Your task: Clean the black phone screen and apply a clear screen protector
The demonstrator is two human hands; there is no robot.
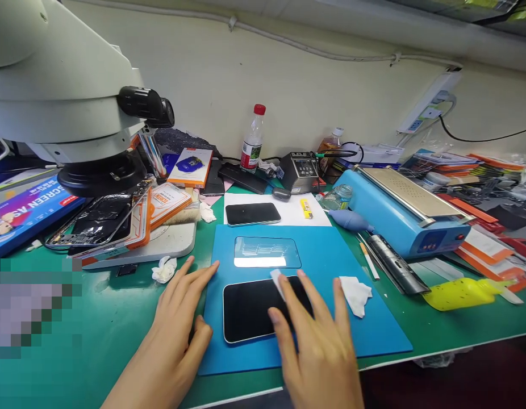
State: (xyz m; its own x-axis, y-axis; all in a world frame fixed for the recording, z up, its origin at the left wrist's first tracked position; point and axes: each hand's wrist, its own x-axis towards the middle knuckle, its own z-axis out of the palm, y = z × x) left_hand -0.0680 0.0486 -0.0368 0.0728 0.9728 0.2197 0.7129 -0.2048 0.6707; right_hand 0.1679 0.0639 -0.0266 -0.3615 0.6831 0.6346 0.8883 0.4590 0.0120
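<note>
A smartphone (pixel 248 311) with a dark screen lies face up on a blue mat (pixel 331 250). My right hand (pixel 318 346) is over its right half, fingers spread, with a small white strip (pixel 277 281) pinned under the index finger against the screen. My left hand (pixel 180 324) rests at the mat's left edge, fingers apart and holding nothing, just left of the phone. Behind the phone lies a clear screen protector (pixel 267 250) with a dark border and a bright reflection. A crumpled white wipe (pixel 355 295) sits right of my right hand.
A second phone (pixel 253 213) and a yellow lighter (pixel 306 208) lie on white paper behind the mat. A microscope (pixel 96 125) overhangs the left. To the right are a blue machine (pixel 399 210), an air blower (pixel 350 220) and a yellow bottle (pixel 459 293).
</note>
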